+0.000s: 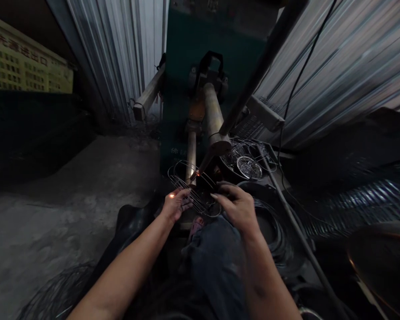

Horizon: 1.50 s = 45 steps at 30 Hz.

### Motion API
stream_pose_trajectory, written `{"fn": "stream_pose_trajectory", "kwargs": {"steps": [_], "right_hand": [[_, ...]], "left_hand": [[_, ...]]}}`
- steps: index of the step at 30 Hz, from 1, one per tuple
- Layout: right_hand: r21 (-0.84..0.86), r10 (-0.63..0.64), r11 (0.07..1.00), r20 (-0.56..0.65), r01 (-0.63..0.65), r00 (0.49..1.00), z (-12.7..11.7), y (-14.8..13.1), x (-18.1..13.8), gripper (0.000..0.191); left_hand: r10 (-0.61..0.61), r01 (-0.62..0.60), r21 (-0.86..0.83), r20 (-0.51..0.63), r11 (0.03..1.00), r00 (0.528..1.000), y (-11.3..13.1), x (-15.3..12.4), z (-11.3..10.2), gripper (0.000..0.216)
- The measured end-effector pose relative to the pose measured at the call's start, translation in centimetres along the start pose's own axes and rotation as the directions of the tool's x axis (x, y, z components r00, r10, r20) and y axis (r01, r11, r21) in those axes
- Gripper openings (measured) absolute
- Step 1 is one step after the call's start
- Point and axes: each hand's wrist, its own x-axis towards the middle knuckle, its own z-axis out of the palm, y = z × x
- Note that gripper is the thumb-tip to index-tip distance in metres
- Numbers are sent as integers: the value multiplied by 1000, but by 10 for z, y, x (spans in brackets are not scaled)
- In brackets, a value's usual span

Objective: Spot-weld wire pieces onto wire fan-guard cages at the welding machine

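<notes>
A frame of bent metal wire (196, 201) sits at the tips of a spot welder (216, 120), where a small orange glow shows. My left hand (177, 205) is closed on the left side of the wire frame, fingers pinching its parallel wires. A bright orange spot appears beside that hand's knuckles. On the other side, my right hand (237, 205) has thumb and fingers bent round the frame's right end; the exact contact is dim. Below the glow, the welder's lower arm (191, 155) passes behind the wires.
Right of the welder, a tray holds loose wire parts and a round wire piece (249, 167). Coiled wire (276, 235) lies by my right forearm. A yellow crate (26, 62) stands at upper left. A slanting bar (263, 58) crosses above the welder. Shiny wire stock (370, 204) lies far right.
</notes>
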Motion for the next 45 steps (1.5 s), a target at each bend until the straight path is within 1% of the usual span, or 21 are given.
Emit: {"fn": "stream_pose_trajectory", "kwargs": {"steps": [3, 7, 11, 16, 19, 24, 27, 29, 30, 31, 32, 33, 34, 35, 36, 37, 38, 39, 40, 42, 45], "right_hand": [[26, 62, 998, 16, -62, 998, -11, 15, -23, 15], [88, -32, 996, 73, 26, 997, -5, 13, -34, 9], [70, -94, 994, 88, 88, 992, 6, 2, -22, 10], [5, -116, 993, 134, 116, 984, 11, -6, -3, 14], [-40, -85, 995, 166, 92, 983, 12, -10, 7, 14], [-81, 10, 997, 152, 2, 988, 17, -16, 23, 12], [-109, 12, 994, 159, 6, 987, 19, -17, 27, 13], [-94, -4, 995, 170, 21, 985, 16, -16, 25, 14], [-69, -14, 997, 166, 26, 986, 13, -14, 22, 14], [-35, -21, 999, 151, 27, 988, 9, -10, 17, 14], [6, -20, 1000, 126, 20, 992, 5, -6, 11, 14], [48, -9, 999, 95, 4, 995, 0, 0, 4, 14], [86, 13, 996, 63, -18, 998, -5, 7, -3, 16], [116, 43, 992, 37, -47, 998, -9, 15, -11, 17], [139, 76, 987, 27, -79, 997, -11, 23, -19, 19], [155, 103, 982, 29, -106, 994, -12, 31, -26, 19], [168, 119, 978, 35, -123, 992, -11, 39, -32, 19], [182, 128, 974, 42, -133, 991, -9, 45, -36, 18], [198, 130, 971, 47, -137, 990, -6, 50, -38, 17], [218, 126, 967, 54, -135, 991, 0, 55, -38, 15], [215, 113, 968, 83, -129, 990, -3, 49, -32, 12]], "left_hand": [[-36, 36, 1, 11, 999, 999, 0, -4, 1, 25], [-158, 157, -19, -25, 987, 987, 2, -10, 2, 19], [-241, 240, -42, -36, 970, 970, 5, -13, 2, 24], [-256, 253, -64, -35, 965, 966, 11, -7, 0, 30], [-270, 268, -79, -18, 960, 963, 12, -1, -2, 31], [-280, 275, -108, -29, 955, 960, 12, 5, 2, 33], [-282, 275, -110, -46, 955, 958, 12, 6, 4, 36], [-287, 285, -47, -60, 957, 956, 11, 4, 1, 42], [-267, 269, 20, -80, 963, 960, 11, 2, -3, 47], [-204, 217, 115, -114, 969, 972, 10, -1, -8, 51], [-80, 114, 239, -147, 964, 986, 9, -5, -14, 54], [106, -38, 384, -159, 923, 981, 8, -10, -20, 56], [319, -211, 529, -121, 822, 940, 7, -15, -26, 58], [507, -370, 648, -29, 666, 861, 5, -20, -31, 60], [630, -491, 720, 97, 490, 771, 4, -24, -34, 62], [677, -574, 747, 231, 336, 698, 2, -28, -35, 63], [678, -622, 749, 337, 227, 653, 0, -29, -33, 61], [657, -647, 745, 407, 163, 634, -2, -29, -30, 59], [635, -658, 742, 448, 129, 630, -4, -28, -26, 58], [610, -650, 755, 474, 90, 635, -6, -23, -18, 60], [600, -619, 786, 497, -5, 627, -7, -16, -12, 63]]}}
